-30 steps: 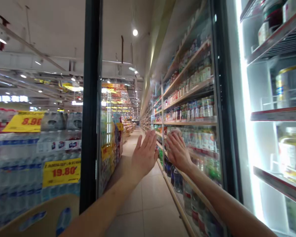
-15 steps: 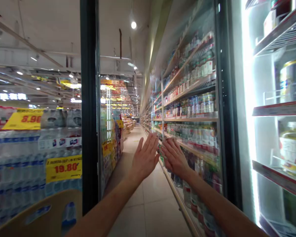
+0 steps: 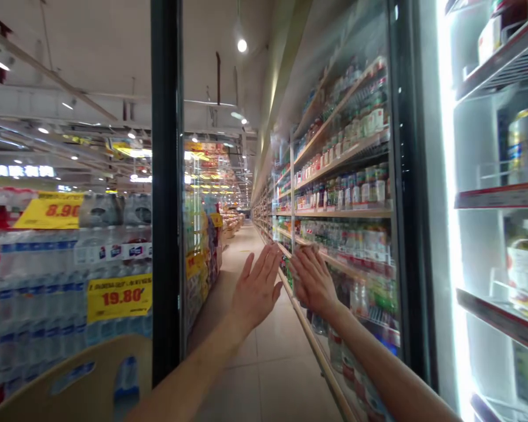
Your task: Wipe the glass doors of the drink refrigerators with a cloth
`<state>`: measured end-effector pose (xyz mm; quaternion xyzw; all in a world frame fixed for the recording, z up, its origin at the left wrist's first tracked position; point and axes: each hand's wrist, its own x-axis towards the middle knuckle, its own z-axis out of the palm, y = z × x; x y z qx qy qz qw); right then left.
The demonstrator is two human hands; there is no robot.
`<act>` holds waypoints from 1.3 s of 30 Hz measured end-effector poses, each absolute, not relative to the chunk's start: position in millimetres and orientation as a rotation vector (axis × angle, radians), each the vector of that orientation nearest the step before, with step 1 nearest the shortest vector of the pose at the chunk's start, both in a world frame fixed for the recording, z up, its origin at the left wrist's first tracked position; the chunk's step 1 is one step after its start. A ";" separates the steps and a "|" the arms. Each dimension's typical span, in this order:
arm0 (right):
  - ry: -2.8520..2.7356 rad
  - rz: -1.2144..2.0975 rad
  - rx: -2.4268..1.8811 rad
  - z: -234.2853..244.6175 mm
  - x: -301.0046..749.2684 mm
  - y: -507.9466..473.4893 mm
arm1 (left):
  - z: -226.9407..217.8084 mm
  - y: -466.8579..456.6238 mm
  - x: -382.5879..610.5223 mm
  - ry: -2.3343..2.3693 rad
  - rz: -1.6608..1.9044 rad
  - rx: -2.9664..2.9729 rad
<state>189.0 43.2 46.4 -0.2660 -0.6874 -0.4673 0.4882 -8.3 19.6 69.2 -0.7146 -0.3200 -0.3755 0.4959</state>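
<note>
A black-framed glass door (image 3: 165, 176) stands open across my view, beside a lit fridge. In front of its pane my left hand (image 3: 257, 287) is raised, fingers straight and thumb a little apart. Close to its right, my right hand (image 3: 314, 281) is raised the same way, with its fingers stretched out and slightly blurred. Both palms face away from me toward the glass. Neither hand holds anything. Whether the palms touch the glass, I cannot tell.
Fridge shelves (image 3: 501, 196) with jars and cans are close on the right. Several packs of bottled water (image 3: 39, 293) with yellow price signs (image 3: 118, 297) stand left. A beige chair-like back (image 3: 83, 375) is at lower left. Through the glass, a tiled aisle (image 3: 242, 375) runs beside bottles.
The surroundings have shifted slightly to the right in my view. Both hands keep almost the same raised, flat pose.
</note>
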 end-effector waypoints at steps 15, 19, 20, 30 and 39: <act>-1.835 -1.199 -0.497 78.6 130.7 36.8 | 78.3 9.1 -64.2 -0.868 -1.066 -1.636; -1.508 -1.072 -0.654 156.9 124.5 50.4 | 100.8 -2.8 -85.5 -0.911 -1.104 -1.539; -1.496 -1.056 -0.653 163.9 119.4 50.8 | 105.1 -7.0 -89.8 -0.916 -1.113 -1.518; -1.875 -1.213 -0.469 185.1 58.5 40.1 | 119.9 -25.0 -135.0 -0.929 -1.143 -1.422; -2.167 -1.316 -0.173 118.2 29.3 21.9 | 128.0 -26.8 -137.3 -0.950 -1.190 -1.428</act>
